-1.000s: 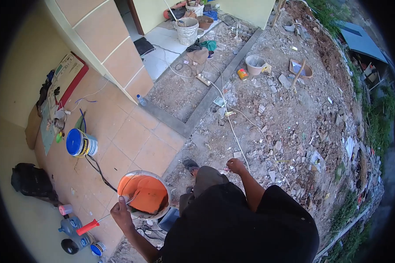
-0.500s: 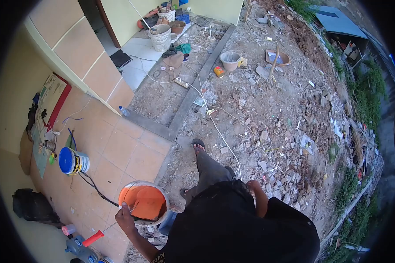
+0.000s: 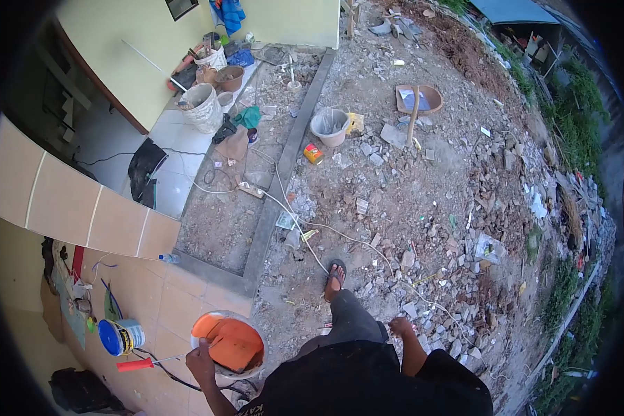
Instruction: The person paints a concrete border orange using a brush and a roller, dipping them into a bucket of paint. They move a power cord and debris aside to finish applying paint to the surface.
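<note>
My left hand is closed at the near side of a white bucket, round the thin metal rod of a paint roller. The roller's red handle sticks out to the left of the hand. Inside the bucket lies a flat orange piece, with something dark below it. Whether the hand also grips the bucket's handle cannot be made out. My right hand hangs beside my body over the rubble, its fingers loosely apart and nothing visible in them.
Rubble with a pale cable covers the ground ahead. A concrete edge borders the tiles. A blue-lidded pail stands left. Further off are a grey bucket, a tan basin and a plaster-stained bucket.
The view has shifted forward and turned left. One sandalled foot has stepped forward onto the rubble. The bucket and left hand sit slightly lower in view, and the red handle has swung up, nearly level.
</note>
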Tool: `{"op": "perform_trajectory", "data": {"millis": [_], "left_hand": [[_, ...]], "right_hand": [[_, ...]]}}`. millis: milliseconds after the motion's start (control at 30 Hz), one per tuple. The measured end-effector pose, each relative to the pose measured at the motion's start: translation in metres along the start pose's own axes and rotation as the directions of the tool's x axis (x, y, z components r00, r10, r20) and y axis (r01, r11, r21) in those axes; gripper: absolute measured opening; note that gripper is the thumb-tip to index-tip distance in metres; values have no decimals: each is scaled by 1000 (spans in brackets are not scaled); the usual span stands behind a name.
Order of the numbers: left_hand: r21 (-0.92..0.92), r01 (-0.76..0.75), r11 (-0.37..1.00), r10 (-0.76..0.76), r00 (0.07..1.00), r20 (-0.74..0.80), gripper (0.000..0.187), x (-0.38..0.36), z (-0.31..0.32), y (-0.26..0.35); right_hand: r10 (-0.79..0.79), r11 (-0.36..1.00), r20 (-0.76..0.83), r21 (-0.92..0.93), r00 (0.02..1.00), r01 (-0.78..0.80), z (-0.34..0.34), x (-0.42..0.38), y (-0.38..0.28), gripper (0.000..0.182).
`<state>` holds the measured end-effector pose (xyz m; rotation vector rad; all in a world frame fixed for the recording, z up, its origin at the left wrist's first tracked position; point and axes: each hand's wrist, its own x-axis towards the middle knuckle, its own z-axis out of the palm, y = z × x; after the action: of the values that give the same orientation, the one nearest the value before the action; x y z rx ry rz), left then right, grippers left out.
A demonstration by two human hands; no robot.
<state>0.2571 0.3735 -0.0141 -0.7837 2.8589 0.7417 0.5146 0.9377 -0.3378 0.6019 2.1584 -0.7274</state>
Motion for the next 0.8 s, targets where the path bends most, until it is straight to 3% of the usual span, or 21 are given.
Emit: {"op": "perform_trajectory", "data": {"millis": [33, 67, 133, 167, 200, 267, 333, 400, 433, 500, 600, 667, 733, 800], "left_hand": [[0, -31, 1000, 31, 999, -17, 68, 10, 10, 36], [-17, -68, 998, 68, 997, -36, 68, 23, 26, 72], [-41, -106, 994, 105, 994, -18, 69, 43, 49, 132], [-92, -174, 981, 176, 984, 18, 69, 54, 60, 168], [-148, -242, 959, 251, 967, 45, 70, 66, 71, 208], [-195, -301, 933, 320, 945, 71, 69, 87, 92, 288], [-242, -405, 882, 430, 901, 58, 70, 117, 119, 361], [-290, -454, 843, 478, 878, 15, 70, 139, 142, 447], [-321, -491, 810, 516, 857, -8, 70, 154, 157, 485], [-356, -517, 778, 545, 838, -27, 71, 185, 190, 561], [-436, -563, 702, 593, 801, -78, 70, 229, 242, 670], [-376, -593, 712, 652, 757, 41, 69, 257, 273, 751], [-410, -620, 669, 696, 715, 55, 69, 282, 310, 836], [-373, -726, 578, 801, 592, 89, 71, 308, 350, 919]], "right_hand": [[-256, 795, 234, -502, 938, 342, -18, 5, 20, 30], [-252, 799, 229, -499, 940, 335, -37, 17, 33, 30], [-21, 924, 80, -379, 997, 50, -77, 29, 54, 28], [-130, 857, 95, -491, 987, 160, -110, 43, 63, 31], [303, 909, -111, 333, 947, -252, -139, 52, 59, 35], [356, 836, -205, 506, 912, -212, -237, 57, 22, 37], [307, 865, -395, 496, 866, -81, -314, 83, -5, 38], [331, 793, -395, 609, 857, -25, -417, 79, -66, 41], [334, 793, -400, 608, 854, -25, -449, 98, -72, 41], [275, 791, -535, 598, 799, 128, -504, 138, -74, 43], [240, 857, -643, 492, 728, 152, -596, 188, -86, 42], [242, 838, -662, 511, 710, 191, -652, 228, -89, 41], [305, 765, -605, 616, 735, 189, -696, 270, -87, 40], [392, 763, -529, 644, 753, 54, -740, 322, -78, 40]]}}
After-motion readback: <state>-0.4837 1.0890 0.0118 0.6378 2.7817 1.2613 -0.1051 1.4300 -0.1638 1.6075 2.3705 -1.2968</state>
